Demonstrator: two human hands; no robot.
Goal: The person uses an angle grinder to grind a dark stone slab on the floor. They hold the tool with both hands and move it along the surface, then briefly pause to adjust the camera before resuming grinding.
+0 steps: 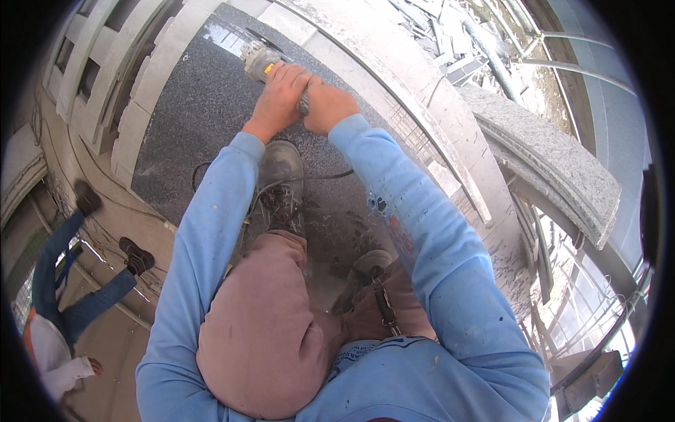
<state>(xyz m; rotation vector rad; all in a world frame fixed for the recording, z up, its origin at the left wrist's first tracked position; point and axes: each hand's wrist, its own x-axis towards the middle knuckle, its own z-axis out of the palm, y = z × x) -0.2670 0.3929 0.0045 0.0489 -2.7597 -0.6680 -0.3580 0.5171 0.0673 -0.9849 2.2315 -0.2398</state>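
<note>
Both my hands grip an angle grinder near the far end of a dark speckled stone slab. My left hand is wrapped round the front of its body, just behind the metal head. Close beside it, my right hand closes on the rear of the tool. The grinder's thin disc stands edge-on at the slab's far right side. A dark cable runs across the slab by my boot, which rests on the stone.
At the left, another person walks past on the floor. Pale slatted frames stand at the far left. Stacked grey stone slabs lie at the right, with broken scraps behind. A long pale strip borders the dark slab's right side.
</note>
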